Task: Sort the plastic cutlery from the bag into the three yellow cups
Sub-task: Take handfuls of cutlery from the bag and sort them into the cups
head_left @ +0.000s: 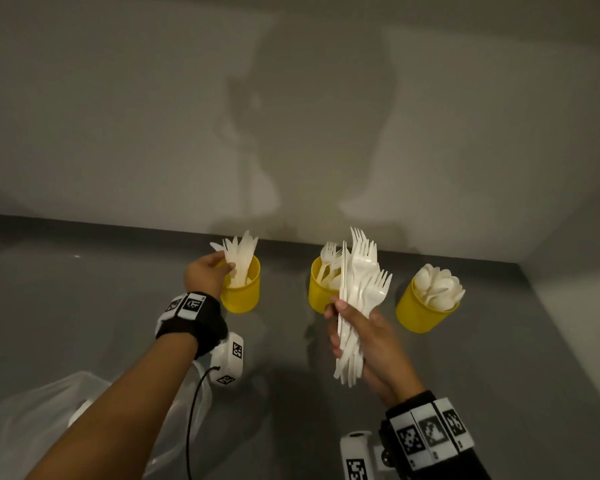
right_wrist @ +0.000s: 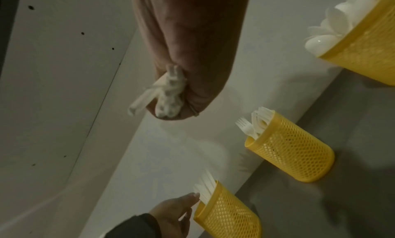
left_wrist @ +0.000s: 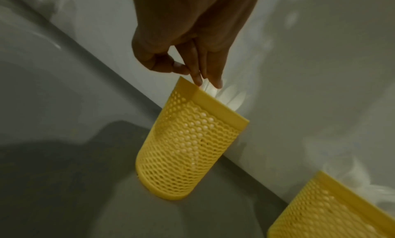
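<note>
Three yellow mesh cups stand in a row by the wall. The left cup holds knives, the middle cup holds forks, and the right cup holds spoons. My left hand is at the left cup's rim, its straight fingertips touching the knives. Just in front of the middle cup, my right hand grips a bundle of white forks and knives upright.
A clear plastic bag lies crumpled on the grey table at the near left, under my left forearm. A light wall rises right behind the cups and another closes the right side.
</note>
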A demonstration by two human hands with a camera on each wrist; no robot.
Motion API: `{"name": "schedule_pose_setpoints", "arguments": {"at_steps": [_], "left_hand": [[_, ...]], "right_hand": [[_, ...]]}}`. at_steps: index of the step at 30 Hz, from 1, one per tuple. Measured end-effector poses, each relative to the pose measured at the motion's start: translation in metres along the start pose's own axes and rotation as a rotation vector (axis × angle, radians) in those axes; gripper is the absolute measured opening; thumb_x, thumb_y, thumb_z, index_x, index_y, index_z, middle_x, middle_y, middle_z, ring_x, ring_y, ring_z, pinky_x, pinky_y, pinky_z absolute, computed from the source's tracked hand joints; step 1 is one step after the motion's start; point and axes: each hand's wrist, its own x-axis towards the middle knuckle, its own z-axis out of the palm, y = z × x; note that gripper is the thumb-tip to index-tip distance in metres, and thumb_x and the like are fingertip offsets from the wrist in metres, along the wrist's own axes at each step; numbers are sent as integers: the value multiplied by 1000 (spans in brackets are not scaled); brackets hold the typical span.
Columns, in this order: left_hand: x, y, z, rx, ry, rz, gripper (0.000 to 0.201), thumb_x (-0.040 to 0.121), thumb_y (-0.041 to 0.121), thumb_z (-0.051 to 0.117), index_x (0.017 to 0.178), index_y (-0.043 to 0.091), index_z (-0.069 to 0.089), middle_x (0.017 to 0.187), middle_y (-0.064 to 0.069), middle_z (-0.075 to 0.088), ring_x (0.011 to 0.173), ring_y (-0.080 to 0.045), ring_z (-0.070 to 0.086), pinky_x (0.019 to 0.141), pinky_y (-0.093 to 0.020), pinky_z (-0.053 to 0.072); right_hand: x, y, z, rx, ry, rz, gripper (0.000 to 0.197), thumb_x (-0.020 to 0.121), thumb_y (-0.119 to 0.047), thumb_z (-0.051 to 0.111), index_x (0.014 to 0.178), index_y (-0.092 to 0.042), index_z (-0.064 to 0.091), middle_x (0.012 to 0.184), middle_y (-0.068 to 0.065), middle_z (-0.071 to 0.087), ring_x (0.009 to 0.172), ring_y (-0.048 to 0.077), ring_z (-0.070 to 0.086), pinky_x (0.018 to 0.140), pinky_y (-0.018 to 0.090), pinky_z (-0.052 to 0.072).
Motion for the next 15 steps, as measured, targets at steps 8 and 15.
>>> {"name": "schedule_pose_setpoints", "arguments": {"at_steps": [8, 15], "left_hand": [[-81, 44, 3, -141, -97, 328, 13, 77, 21, 72, 90, 21, 70, 92, 5, 66, 82, -10, 57, 66, -12, 46], [-160, 56, 27, -289, -542, 256, 15, 74, 6, 72, 74, 21, 70, 64, 8, 71, 62, -5, 67, 58, -13, 52]], "right_hand": [[-5, 3, -3, -180, 73, -65, 12, 84, -16, 61, 89, -5, 64, 69, 13, 67, 46, 12, 47, 45, 21, 40], [-11, 7, 1, -176, 137, -70, 10, 84, -6, 62, 93, -8, 67, 58, 5, 60, 50, 14, 53, 49, 25, 44]]}}
